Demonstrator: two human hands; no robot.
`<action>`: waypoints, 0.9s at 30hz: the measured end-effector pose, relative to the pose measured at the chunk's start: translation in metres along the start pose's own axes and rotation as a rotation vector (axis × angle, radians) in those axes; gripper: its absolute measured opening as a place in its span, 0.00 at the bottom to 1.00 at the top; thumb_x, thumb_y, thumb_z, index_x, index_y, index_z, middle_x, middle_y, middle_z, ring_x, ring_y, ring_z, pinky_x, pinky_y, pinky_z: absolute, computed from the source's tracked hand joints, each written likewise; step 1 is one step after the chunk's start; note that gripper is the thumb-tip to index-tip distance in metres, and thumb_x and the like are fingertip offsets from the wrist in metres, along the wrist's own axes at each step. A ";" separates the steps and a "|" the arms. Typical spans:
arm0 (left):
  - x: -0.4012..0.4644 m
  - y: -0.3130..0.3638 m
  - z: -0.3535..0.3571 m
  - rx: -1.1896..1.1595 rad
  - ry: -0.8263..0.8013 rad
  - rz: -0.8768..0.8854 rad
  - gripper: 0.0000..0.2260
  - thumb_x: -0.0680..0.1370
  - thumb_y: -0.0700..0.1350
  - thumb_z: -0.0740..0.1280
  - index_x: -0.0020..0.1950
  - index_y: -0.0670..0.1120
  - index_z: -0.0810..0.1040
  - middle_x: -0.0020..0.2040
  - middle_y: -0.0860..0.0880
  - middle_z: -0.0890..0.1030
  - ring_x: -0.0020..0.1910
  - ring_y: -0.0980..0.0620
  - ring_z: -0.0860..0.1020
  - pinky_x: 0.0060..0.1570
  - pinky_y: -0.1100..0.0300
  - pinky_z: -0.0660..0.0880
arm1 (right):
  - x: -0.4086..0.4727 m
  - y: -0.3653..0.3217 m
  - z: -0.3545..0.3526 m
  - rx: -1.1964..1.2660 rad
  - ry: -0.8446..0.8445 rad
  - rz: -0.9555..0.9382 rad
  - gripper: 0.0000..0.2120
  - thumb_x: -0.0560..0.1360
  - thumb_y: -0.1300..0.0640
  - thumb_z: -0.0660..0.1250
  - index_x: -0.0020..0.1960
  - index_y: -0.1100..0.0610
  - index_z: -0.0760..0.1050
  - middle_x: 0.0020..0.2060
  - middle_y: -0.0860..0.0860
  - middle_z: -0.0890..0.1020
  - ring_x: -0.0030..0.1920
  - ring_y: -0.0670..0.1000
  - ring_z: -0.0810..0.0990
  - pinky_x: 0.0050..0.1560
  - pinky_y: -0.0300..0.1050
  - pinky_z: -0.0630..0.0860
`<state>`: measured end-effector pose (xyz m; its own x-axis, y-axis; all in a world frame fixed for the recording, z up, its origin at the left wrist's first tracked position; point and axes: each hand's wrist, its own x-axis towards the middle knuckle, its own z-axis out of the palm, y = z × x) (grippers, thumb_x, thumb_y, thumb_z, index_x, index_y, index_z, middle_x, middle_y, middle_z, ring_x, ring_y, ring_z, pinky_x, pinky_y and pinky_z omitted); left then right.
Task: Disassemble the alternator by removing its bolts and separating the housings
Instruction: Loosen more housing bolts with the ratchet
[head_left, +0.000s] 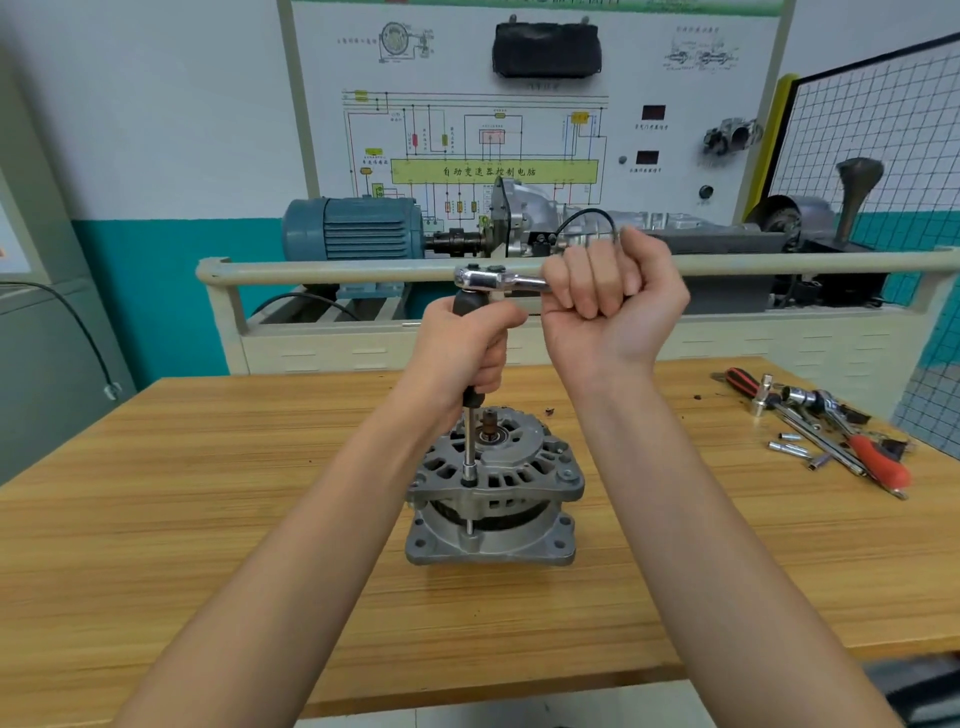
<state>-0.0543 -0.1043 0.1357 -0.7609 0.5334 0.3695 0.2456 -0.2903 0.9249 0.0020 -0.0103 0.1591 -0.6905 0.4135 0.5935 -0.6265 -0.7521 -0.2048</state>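
Alternator (493, 488) stands on wooden table (208, 519). Left hand (467, 345) grips the black extension handle (470, 306); right hand (608, 296) grips the ratchet (493, 278).

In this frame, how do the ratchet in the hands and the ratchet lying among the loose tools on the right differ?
The ratchet in the hands is gripped by the right hand and held level above the alternator; the spare ratchet lies untouched on the wooden bench. The held one drives a black-handled extension, steadied by the left hand, down to a housing bolt; the spare one drives nothing. Both are chrome.
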 end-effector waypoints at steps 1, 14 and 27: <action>0.000 0.000 0.001 0.018 0.046 0.007 0.22 0.76 0.35 0.63 0.26 0.49 0.60 0.19 0.53 0.59 0.17 0.55 0.54 0.22 0.67 0.54 | -0.009 0.003 0.004 -0.127 -0.069 -0.078 0.26 0.75 0.64 0.54 0.19 0.53 0.61 0.16 0.46 0.60 0.19 0.45 0.57 0.24 0.40 0.58; -0.002 -0.001 -0.005 -0.023 0.005 0.019 0.19 0.74 0.32 0.65 0.28 0.46 0.64 0.20 0.52 0.62 0.18 0.55 0.58 0.21 0.66 0.58 | -0.019 0.013 0.018 -0.424 -0.243 -0.296 0.23 0.73 0.66 0.58 0.22 0.51 0.59 0.17 0.46 0.60 0.20 0.45 0.57 0.26 0.40 0.58; -0.001 0.003 -0.005 -0.035 0.022 -0.040 0.23 0.77 0.36 0.62 0.25 0.49 0.58 0.19 0.53 0.57 0.17 0.55 0.53 0.21 0.67 0.52 | -0.002 0.004 0.009 -0.087 -0.080 0.025 0.24 0.73 0.63 0.57 0.19 0.53 0.61 0.15 0.47 0.59 0.19 0.47 0.54 0.23 0.39 0.57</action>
<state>-0.0561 -0.1099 0.1377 -0.7828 0.5274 0.3301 0.1939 -0.2974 0.9349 0.0035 -0.0189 0.1644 -0.6775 0.3501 0.6468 -0.6407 -0.7128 -0.2854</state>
